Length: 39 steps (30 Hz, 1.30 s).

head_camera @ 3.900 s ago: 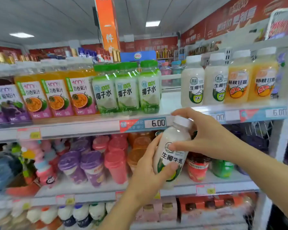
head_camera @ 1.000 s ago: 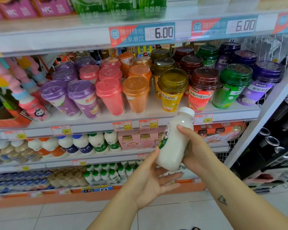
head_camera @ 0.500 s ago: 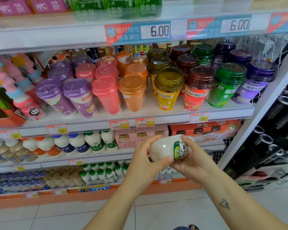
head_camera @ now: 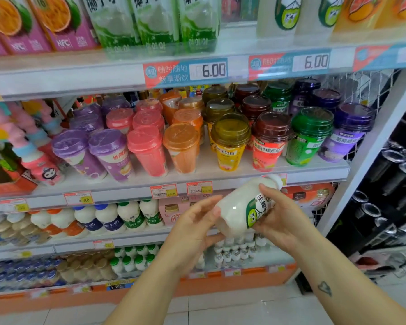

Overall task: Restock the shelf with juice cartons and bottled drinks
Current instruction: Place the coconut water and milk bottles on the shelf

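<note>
A white milk bottle with a green label and white cap lies tilted, cap up to the right, in front of the third shelf. My right hand grips its labelled middle from the right. My left hand curls round its base from the left. On the top shelf stand matching white bottles, green coconut water cartons, pink juice cartons and orange drink bottles.
Lidded drink cups in several colours fill the second shelf. Small white bottles and pink packs sit on the third shelf, tiny bottles on the bottom one. A white upright ends the shelving at right, with dark cans beyond. Pale floor tiles lie below.
The view has tipped up a little, bringing the top-shelf drinks into sight. The bottle has risen slightly and turned, its cap now pointing up to the right, still in both hands.
</note>
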Available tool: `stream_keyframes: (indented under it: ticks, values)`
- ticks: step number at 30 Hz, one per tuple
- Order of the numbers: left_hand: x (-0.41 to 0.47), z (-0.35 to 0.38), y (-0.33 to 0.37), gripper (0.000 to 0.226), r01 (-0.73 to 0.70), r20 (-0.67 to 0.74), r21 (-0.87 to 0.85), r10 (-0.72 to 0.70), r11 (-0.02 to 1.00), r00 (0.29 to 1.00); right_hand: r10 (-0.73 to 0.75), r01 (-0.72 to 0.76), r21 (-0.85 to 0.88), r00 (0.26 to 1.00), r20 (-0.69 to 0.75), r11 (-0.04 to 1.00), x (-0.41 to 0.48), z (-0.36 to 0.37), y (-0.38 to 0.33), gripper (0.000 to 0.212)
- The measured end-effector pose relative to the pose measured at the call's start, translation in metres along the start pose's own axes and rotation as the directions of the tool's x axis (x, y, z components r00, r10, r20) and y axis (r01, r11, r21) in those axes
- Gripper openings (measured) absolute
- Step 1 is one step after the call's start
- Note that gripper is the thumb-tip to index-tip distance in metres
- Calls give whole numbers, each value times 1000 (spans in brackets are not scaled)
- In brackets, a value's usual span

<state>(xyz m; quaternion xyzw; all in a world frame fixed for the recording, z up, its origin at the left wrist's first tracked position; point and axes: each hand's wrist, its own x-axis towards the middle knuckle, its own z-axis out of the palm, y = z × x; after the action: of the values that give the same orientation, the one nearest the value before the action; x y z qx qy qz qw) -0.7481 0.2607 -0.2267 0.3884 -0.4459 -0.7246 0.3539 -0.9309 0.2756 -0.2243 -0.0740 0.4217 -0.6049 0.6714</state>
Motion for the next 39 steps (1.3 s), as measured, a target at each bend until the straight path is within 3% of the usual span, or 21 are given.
stream_keyframes:
  ticks: [3, 7, 11, 13, 18, 24, 28, 31, 35, 37, 39]
  values:
    - [6, 9, 25, 47, 29, 79, 28, -31, 999, 996, -138, 167, -139, 971, 196, 976, -5, 14, -26, 54]
    - [10, 27, 53, 61, -141, 159, 296, 97, 945, 983, -284, 398, -311, 892, 352, 863, -19, 33, -58, 54]
    - [11, 44, 81, 63, -343, 156, 415, 305, 843, 939, -389, 609, -491, 786, 481, 623, -35, 56, -91, 78]
    - [13, 49, 99, 65, -431, 166, 447, 401, 784, 901, -458, 698, -489, 714, 529, 523, -46, 68, -113, 84]
    - [17, 54, 143, 71, -544, 211, 480, 511, 688, 833, -482, 854, -462, 517, 707, 239, -71, 100, -170, 44]
    - [22, 65, 196, 71, -641, 289, 575, 607, 509, 741, -499, 899, -436, 363, 787, -33, -83, 132, -219, 35]
    - [33, 73, 231, 62, -656, 315, 699, 702, 283, 639, -507, 879, -401, 230, 830, -258, -90, 165, -236, 29]
    - [42, 71, 256, 45, -580, 350, 815, 786, 14, 511, -510, 796, -424, 173, 843, -431, -87, 188, -250, 30]
    - [56, 63, 279, 30, -368, 364, 897, 883, -246, 297, -520, 726, -454, 155, 840, -516, -77, 216, -265, 35]
    - [64, 59, 287, 32, -263, 385, 908, 896, -325, 221, -518, 672, -477, 160, 840, -567, -71, 229, -268, 40]
    - [71, 57, 294, 36, -196, 362, 926, 906, -323, 220, -518, 586, -506, 166, 839, -632, -65, 240, -269, 43]
